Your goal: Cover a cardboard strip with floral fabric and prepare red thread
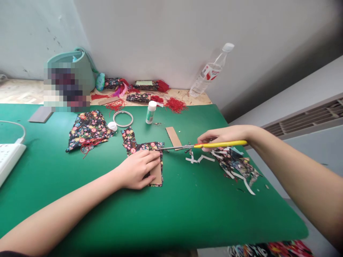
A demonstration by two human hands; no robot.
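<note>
My left hand [142,168] presses down on a brown cardboard strip [157,175] that lies on black floral fabric [148,146]. A pair of scissors with yellow handles [219,144] is in my right hand [218,135]. Their blades point left, and the tips reach the fabric's edge just above my left fingers. Under and beside my right hand is a heap of fabric and paper scraps [235,164]. Between the scissors and the glue stick [151,112] lies another cardboard strip [173,137]. A larger floral fabric piece [87,130] rests to the left.
Beside a silver ring [123,119] is a white cap [112,126]. Floral pieces with red tassels [146,85] line the back edge of the green mat [107,210]. A water bottle [209,73] leans on the wall. A power strip [10,159] sits far left, a teal bag [87,67] behind.
</note>
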